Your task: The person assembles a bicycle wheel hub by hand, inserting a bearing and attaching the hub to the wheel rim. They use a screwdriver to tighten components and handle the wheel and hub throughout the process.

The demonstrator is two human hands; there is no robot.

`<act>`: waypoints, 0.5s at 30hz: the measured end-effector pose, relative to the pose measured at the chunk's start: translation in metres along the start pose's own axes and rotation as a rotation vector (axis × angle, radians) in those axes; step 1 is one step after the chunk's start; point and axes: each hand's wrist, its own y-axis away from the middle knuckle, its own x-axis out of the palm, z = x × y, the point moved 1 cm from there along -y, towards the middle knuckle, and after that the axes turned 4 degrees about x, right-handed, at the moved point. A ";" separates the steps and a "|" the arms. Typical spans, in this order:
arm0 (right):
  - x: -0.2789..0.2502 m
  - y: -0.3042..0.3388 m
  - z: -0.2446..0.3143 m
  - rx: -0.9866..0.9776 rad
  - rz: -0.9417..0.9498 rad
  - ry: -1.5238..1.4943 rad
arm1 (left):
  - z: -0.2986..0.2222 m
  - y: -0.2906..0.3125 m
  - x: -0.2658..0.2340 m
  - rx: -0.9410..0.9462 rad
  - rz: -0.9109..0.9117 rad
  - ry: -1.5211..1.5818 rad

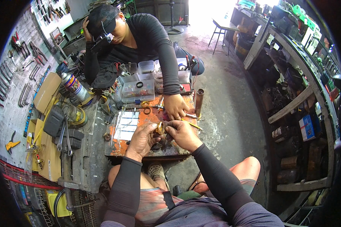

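My left hand [142, 140] grips a brass-coloured ring [160, 128] between thumb and fingers, above the near part of an orange worktop [119, 148]. Close against the ring's right side is my right hand [183, 134], its fingers pinched together; what they hold, if anything, is hidden. Just beyond, a co-worker's hand [176, 107] reaches down to the worktop beside a yellow pencil-like stick [192, 124]. More small rings [146, 111] lie left of that hand. A brown metal tube [199, 102] stands upright at the worktop's right edge. White paper [125, 126] with thin wires on it lies to the left.
Clear plastic boxes [138, 89] of small parts stand at the back, before the co-worker [144, 39]. On the left bench are a spray can [75, 87] and combination wrenches [67, 142]. Tools hang on the left wall; a loaded wooden rack [291, 106] lines the right.
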 end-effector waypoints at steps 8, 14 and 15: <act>-0.003 -0.001 0.019 0.043 -0.007 0.003 | 0.000 0.000 0.001 0.010 -0.018 -0.018; -0.005 -0.005 0.026 0.077 -0.008 0.042 | 0.002 -0.001 0.000 0.008 -0.001 -0.037; -0.005 -0.003 0.031 0.088 -0.012 0.041 | 0.002 -0.001 -0.002 0.007 -0.003 -0.030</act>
